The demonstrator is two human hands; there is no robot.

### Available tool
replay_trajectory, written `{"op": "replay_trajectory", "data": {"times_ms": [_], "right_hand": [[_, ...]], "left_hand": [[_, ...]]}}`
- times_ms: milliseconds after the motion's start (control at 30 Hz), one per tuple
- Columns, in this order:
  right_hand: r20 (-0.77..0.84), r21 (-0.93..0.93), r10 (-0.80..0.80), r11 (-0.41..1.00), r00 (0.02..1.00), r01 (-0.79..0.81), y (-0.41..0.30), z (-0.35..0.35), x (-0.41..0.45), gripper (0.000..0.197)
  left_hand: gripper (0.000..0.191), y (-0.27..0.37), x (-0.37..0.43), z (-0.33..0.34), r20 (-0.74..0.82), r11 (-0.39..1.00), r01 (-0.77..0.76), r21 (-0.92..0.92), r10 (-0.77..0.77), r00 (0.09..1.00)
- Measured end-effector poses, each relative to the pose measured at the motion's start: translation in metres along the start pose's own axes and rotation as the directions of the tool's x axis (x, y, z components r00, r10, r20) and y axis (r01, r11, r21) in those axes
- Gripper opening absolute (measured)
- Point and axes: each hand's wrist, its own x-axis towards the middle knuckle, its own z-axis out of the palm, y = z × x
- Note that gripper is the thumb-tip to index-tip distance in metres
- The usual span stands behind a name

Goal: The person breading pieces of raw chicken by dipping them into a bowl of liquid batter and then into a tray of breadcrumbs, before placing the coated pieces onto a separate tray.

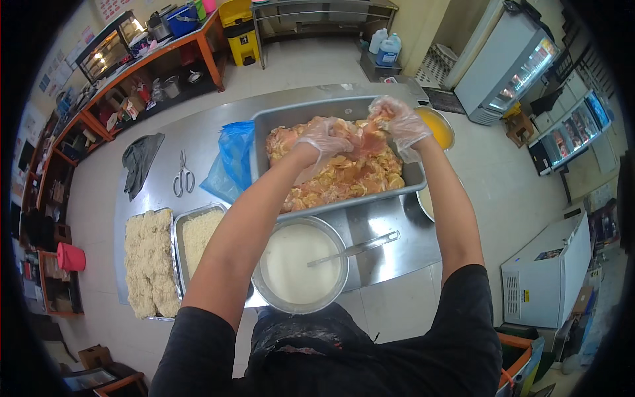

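Note:
Both of my hands wear clear plastic gloves over a large grey rectangular pan (pixel 342 205) heaped with raw, seasoned chicken pieces (pixel 342 176). My left hand (pixel 325 139) grips one edge of a raw chicken piece (pixel 371 141), its fingertips partly hidden by meat. At the pan's far right corner my right hand (pixel 399 121) is closed on the other side of that piece. Just in front of me, a round metal pot (pixel 342 270) holds creamy white batter (pixel 297 263). A flat metal utensil (pixel 374 243) rests across its rim, one end in the batter.
Left of the pan lie a blue plastic bag (pixel 233 149), scissors (pixel 183 178) and a dark cloth (pixel 144 161). Nearer stand a tray of crumb-coated pieces (pixel 151 263) and a tray of breadcrumbs (pixel 201 231). A bowl of yellow liquid (pixel 439 129) sits at right on the steel table (pixel 208 116).

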Motion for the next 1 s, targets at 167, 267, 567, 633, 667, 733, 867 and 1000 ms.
{"op": "replay_trajectory", "data": {"times_ms": [167, 267, 567, 633, 667, 733, 867, 1000], "right_hand": [[-0.187, 0.084, 0.266, 0.963, 0.945, -0.255, 0.014, -0.031, -0.021, 0.022], [-0.114, -0.068, 0.23, 0.969, 0.966, -0.239, 0.034, -0.022, -0.021, 0.03], [0.134, 0.002, 0.227, 0.973, 0.965, -0.229, -0.022, 0.062, 0.008, 0.055], [-0.028, 0.051, 0.271, 0.962, 0.962, -0.269, -0.013, 0.071, 0.009, 0.049], [-0.025, 0.049, 0.267, 0.963, 0.963, -0.266, -0.006, 0.075, 0.01, 0.049], [-0.217, 0.132, 0.116, 0.987, 0.969, -0.089, -0.002, 0.087, 0.014, 0.046], [-0.26, 0.369, 0.153, 0.928, 0.953, -0.048, -0.017, 0.104, 0.015, 0.037], [-0.165, 0.444, 0.384, 0.851, 0.908, -0.28, -0.008, 0.091, 0.014, 0.03]], "left_hand": [[0.058, -0.026, -0.005, 0.006, 0.006, 0.773, 0.161, -0.613, -0.199, 0.98], [0.058, -0.023, -0.001, 0.002, 0.005, 0.715, 0.237, -0.658, -0.311, 0.95], [0.041, -0.004, -0.005, -0.022, 0.013, 0.582, 0.085, -0.809, -0.128, 0.992], [0.038, -0.001, -0.002, -0.022, -0.084, 0.575, 0.019, -0.818, -0.152, 0.985], [0.038, 0.001, 0.0, -0.023, -0.088, 0.575, 0.015, -0.818, -0.152, 0.984], [0.04, 0.001, 0.002, -0.025, -0.099, 0.542, -0.034, -0.84, -0.091, 0.991], [0.044, -0.005, -0.003, -0.032, -0.157, 0.5, -0.077, -0.863, -0.121, 0.98], [0.052, 0.007, -0.014, -0.035, -0.131, 0.466, -0.061, -0.883, -0.12, 0.984]]}}
